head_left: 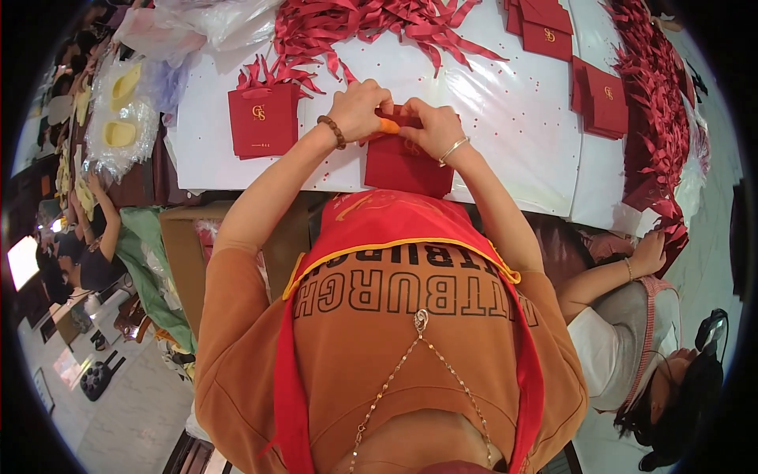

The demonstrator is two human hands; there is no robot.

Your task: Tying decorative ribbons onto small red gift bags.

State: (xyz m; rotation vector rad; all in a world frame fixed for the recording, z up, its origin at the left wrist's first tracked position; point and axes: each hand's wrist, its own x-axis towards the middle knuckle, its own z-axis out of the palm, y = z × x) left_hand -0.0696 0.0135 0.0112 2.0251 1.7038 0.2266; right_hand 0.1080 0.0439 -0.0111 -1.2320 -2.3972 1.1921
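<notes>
A small flat dark-red gift bag [408, 170] with a gold mark lies at the table's near edge in front of me. My left hand [361, 110], with a beaded bracelet at its wrist, pinches the bag's top edge. Something orange [388, 126], perhaps a finger cover, shows at its fingertips. From the other side my right hand [436, 133], wearing a metal bangle, grips the same edge with bent thumb and fingers. The fingers partly hide the bag's top. Left of my hands, a stack of similar red bags [263, 125] has red ribbons spilling from its upper end.
A heap of red ribbons [355, 28] covers the far middle of the white table [505, 150], with tiny red bits scattered around. More bags [546, 41] lie at the far right. Plastic-wrapped yellow items [120, 134] sit left. A co-worker's hand [649, 253] handles red material at right.
</notes>
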